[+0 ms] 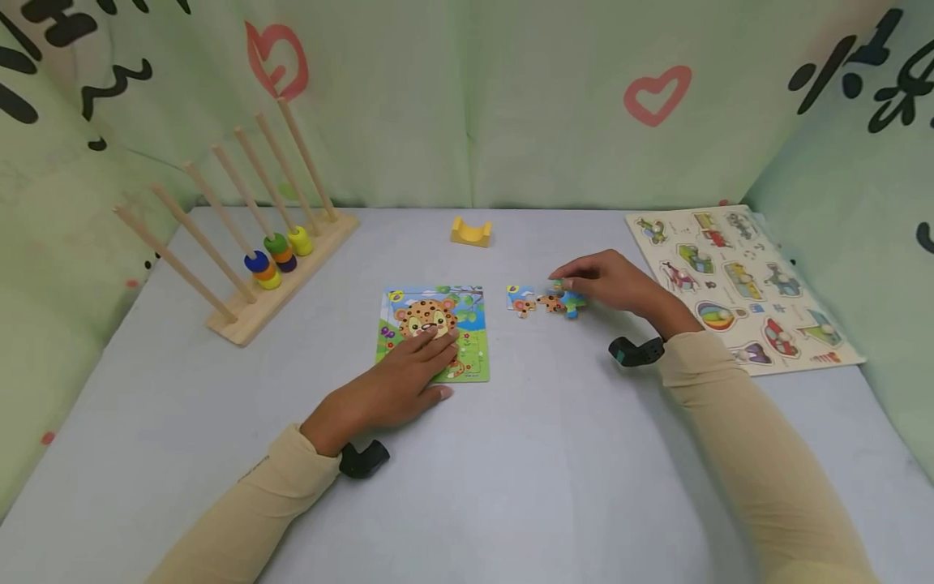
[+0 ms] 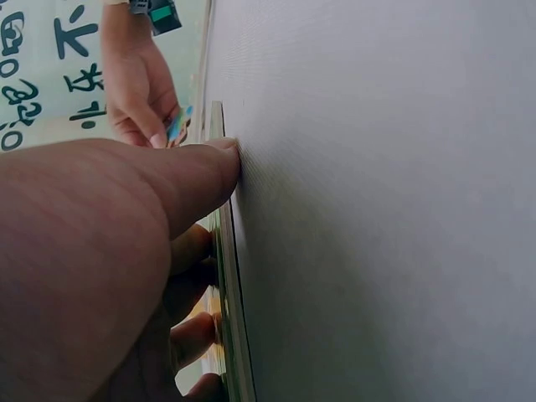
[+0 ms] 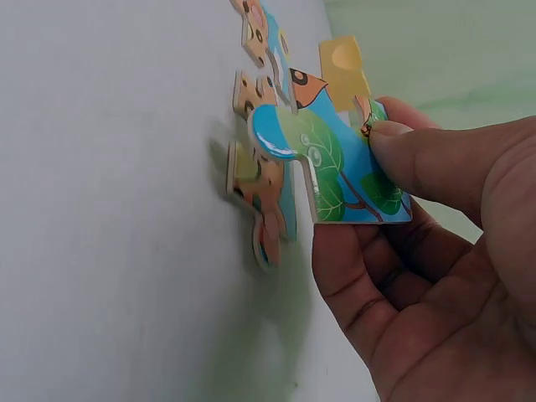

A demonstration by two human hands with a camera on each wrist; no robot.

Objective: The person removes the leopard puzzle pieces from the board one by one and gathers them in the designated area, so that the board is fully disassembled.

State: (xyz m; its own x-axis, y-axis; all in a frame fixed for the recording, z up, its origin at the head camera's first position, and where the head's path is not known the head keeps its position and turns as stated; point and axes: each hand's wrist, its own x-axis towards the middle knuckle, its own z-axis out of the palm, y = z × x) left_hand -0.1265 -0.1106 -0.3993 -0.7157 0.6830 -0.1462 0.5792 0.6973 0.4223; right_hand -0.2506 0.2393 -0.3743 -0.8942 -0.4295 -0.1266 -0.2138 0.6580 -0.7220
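The puzzle piece (image 3: pixel 352 172), held just over the loose pieces (image 3: pixel 266 188), is pinched in your right hand (image 1: pixel 609 282), thumb on the printed face; it should handle as light and stiff, its glossy face perhaps slippery, so grip the broad body and spare the narrow knob, which could chip. To the left, your left hand (image 1: pixel 397 381) lies with fingers extended over the puzzle board (image 1: pixel 473 365), flat on the surface (image 1: pixel 540 470).

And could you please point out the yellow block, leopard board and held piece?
Yellow block (image 1: pixel 470 236), head view, front face.
Leopard board (image 1: pixel 426 311), head view, printed face.
Held piece (image 3: pixel 332 164), right wrist view, leaf print.
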